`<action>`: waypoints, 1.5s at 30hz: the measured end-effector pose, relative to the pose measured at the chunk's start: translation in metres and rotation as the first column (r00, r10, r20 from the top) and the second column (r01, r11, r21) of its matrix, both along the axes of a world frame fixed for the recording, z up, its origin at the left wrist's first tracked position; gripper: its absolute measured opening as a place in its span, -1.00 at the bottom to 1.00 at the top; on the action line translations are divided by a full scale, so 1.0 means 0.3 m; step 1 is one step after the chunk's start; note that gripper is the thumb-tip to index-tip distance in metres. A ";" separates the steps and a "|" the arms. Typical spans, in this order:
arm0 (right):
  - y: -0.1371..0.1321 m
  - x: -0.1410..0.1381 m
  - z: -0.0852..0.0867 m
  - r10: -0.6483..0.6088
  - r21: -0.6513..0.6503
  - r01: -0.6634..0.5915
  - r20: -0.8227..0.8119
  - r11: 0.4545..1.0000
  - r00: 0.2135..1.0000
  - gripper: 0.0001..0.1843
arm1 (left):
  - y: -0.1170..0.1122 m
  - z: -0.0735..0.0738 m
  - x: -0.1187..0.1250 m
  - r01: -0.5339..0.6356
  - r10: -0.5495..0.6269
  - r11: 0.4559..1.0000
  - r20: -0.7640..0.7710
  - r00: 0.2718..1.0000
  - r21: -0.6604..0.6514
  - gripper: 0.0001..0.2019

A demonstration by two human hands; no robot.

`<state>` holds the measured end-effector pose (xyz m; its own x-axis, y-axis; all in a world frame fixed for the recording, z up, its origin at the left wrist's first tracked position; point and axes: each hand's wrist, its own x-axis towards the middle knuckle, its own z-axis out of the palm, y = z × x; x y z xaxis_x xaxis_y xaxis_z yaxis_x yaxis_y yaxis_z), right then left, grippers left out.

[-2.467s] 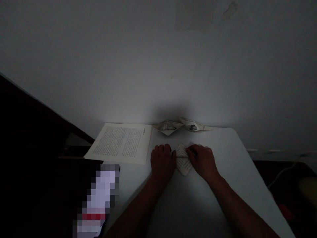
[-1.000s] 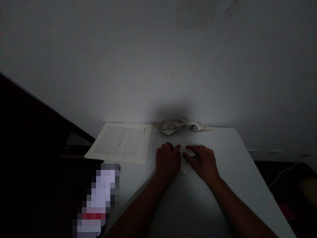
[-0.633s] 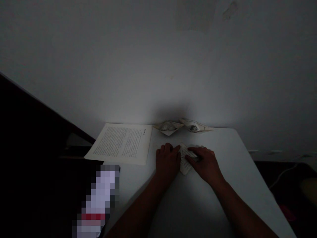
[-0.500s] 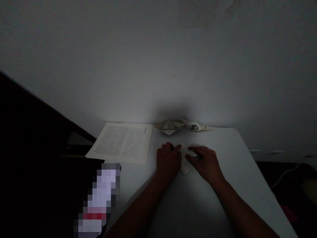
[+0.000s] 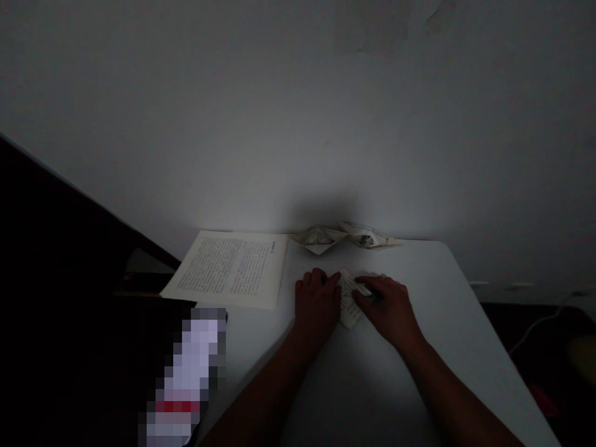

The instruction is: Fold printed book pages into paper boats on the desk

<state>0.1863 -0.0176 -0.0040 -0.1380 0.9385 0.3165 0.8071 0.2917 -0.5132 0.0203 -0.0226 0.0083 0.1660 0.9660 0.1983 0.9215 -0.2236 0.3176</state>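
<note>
A small folded piece of printed paper point(image 5: 348, 305) lies on the white table point(image 5: 363, 385) between my hands. My left hand point(image 5: 317, 304) rests on its left part, fingers curled down onto it. My right hand point(image 5: 387, 308) presses on its right part, fingers laid flat across the fold. Most of the paper is hidden under both hands. The scene is dim.
An open book or printed sheet point(image 5: 233, 269) lies at the table's back left. Two folded paper boats point(image 5: 319, 238) point(image 5: 369, 236) sit against the wall. A dark object with a blurred patch point(image 5: 186, 379) is at the left front. The table's right edge drops to a dark floor.
My left hand has slid right onto the folded paper, covering more of it. The right hand has shifted slightly along the fold. The paper stays flat on the table.
</note>
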 end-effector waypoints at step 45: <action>-0.020 0.047 0.012 -0.092 0.031 0.089 0.142 0.996 0.986 -0.78 | 0.001 -0.007 -0.008 0.002 -0.002 1.000 0.004 1.000 0.014 -0.69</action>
